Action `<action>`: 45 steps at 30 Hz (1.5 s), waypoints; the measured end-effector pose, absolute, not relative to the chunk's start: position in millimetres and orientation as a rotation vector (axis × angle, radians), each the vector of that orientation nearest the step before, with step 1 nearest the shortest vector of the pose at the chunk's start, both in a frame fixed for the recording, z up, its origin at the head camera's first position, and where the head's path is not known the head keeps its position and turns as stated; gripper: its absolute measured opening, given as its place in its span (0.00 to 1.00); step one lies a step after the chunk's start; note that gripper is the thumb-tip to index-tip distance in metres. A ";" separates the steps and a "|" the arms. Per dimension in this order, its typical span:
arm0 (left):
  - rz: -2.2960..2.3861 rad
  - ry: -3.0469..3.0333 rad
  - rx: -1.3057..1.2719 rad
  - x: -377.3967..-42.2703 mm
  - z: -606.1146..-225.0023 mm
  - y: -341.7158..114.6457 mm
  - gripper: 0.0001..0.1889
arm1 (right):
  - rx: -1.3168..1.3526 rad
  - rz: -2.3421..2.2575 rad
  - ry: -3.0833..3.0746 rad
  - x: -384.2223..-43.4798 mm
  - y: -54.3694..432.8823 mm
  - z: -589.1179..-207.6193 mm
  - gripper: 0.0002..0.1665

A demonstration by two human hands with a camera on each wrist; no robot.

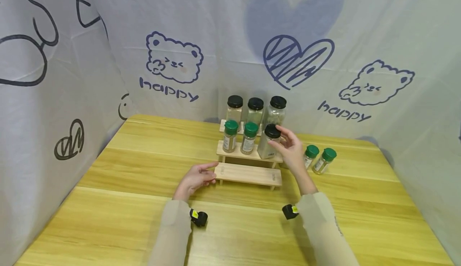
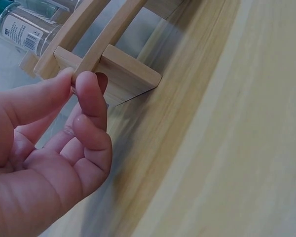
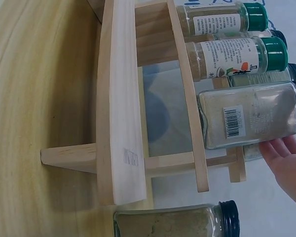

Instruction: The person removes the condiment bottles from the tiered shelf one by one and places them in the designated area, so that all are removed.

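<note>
A three-tier wooden spice rack (image 1: 248, 174) stands on the table. My left hand (image 1: 196, 179) pinches the left end of its lowest board between thumb and index finger; the left wrist view shows this hand (image 2: 54, 148) close up. With my right hand (image 1: 291, 149) I hold a square glass spice jar (image 1: 266, 149) near its black lid, at the right end of the middle tier. In the right wrist view that jar (image 3: 259, 116) shows a barcode label and pale powder. Left of it on this tier are two green-capped spice bottles (image 1: 229, 140).
Three black-lidded jars (image 1: 255, 112) occupy the top tier, against the patterned cloth (image 1: 230, 66). Right of the rack, two green-capped bottles (image 1: 324, 162) stand on the table (image 1: 119, 170). Another black-lidded jar (image 3: 167, 222) appears low in the right wrist view.
</note>
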State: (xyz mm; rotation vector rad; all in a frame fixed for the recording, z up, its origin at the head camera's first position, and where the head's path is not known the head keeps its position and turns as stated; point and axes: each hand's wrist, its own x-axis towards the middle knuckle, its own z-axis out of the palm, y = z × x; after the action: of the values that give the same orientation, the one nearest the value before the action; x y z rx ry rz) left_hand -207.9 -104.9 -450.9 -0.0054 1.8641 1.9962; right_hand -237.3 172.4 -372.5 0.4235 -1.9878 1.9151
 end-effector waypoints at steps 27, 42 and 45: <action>2.004 1.841 -0.016 -209.7 -451.1 -103.1 0.24 | 0.433 1.788 -2.043 -232.6 169.7 -371.3 0.29; 1.993 1.845 -0.014 -208.2 -449.7 -104.4 0.25 | 0.387 1.721 -1.989 -217.2 164.8 -360.9 0.24; 1.993 1.844 -0.014 -208.4 -449.9 -104.4 0.25 | 0.397 1.690 -1.957 -218.6 167.8 -366.5 0.24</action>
State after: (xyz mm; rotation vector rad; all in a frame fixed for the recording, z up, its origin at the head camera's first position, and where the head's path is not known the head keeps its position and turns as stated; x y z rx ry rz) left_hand -208.4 -104.4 -449.9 -0.0135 1.8440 1.9931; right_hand -218.6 167.8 -366.5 0.3975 -1.9574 1.6895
